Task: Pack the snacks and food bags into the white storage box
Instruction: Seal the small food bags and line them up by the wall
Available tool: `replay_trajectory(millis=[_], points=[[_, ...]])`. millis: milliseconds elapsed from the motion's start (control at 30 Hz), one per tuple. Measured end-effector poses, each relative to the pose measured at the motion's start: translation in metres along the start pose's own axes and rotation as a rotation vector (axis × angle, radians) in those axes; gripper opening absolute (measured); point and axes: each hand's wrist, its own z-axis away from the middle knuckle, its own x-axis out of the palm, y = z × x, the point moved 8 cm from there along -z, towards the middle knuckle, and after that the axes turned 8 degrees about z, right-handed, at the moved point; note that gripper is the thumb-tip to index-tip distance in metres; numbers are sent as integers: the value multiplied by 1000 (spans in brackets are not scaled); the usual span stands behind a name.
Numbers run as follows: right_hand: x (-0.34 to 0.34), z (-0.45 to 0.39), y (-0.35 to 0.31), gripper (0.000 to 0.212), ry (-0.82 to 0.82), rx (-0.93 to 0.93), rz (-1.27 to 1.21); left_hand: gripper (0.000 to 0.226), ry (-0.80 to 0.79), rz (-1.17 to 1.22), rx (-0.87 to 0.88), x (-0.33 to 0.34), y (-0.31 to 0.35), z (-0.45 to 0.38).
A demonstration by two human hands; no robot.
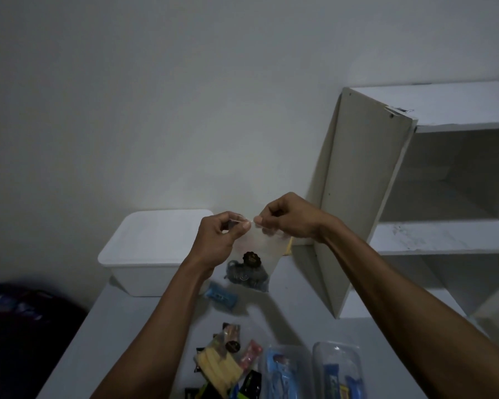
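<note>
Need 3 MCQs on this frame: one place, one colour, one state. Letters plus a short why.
1. Where is the white storage box?
A. far left part of the table
B. on the shelf unit
C. on the floor

2. What colour is the small wrapped snack lying just below the held bag?
A. red
B. blue
C. green

3. What state is the box lid in?
A. off, beside the box
B. propped half open
C. on, box closed

Answers:
1 A: it sits on the tabletop, left of both hands, by the wall.
2 B: its wrapper reads blue.
3 C: the lid covers the whole top, while the left hand and right hand both pinch the top edge of the clear bag in a fingertip grip.
</note>
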Motion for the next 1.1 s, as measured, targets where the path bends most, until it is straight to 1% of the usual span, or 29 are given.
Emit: replay_trajectory(millis=[67, 100, 167, 267, 333, 400, 433, 533, 600, 667, 800, 900, 1000, 1100], points=[[1, -1, 0, 21, 16, -4, 36, 7, -1, -15, 1, 1, -1, 1], [1, -2, 0, 22, 49, -10, 52, 9, 29, -19, 2, -1, -3, 1], [0, -2, -1, 24, 137, -18, 60, 21, 162, -20, -22, -7, -9, 1], [6, 0, 1, 25, 231, -1, 47, 35, 374, -24, -109, -16, -14, 8], [13, 1, 3, 24, 264, 18, 14, 39, 450, -46, -167, -18, -16, 13], [19, 1, 7, 21, 289, 57, -36, 41, 489, -73, -219, -19, -17, 17], [23, 0, 8, 20, 301, 72, -53, 39, 490, -78, -240, -18, -19, 18], [33, 0, 9, 20, 306, 75, -83, 21, 433, -18, -276, -12, -24, 16], [38, -1, 11, 20, 300, 90, -111, 16, 418, 25, -296, -11, -26, 16], [41, -3, 15, 22, 283, 120, -158, 15, 417, 38, -299, -12, -27, 14], [46, -6, 21, 27, 193, 175, -271, 15, 390, 19, -301, -12, -24, 14], [47, -6, 24, 25, 147, 213, -320, 14, 375, 6, -296, -10, -21, 13], [49, -3, 25, 19, 83, 218, -295, 15, 372, 29, -313, -11, -22, 13], [51, -1, 26, 24, 64, 182, -206, 15, 362, 50, -327, -13, -23, 13]])
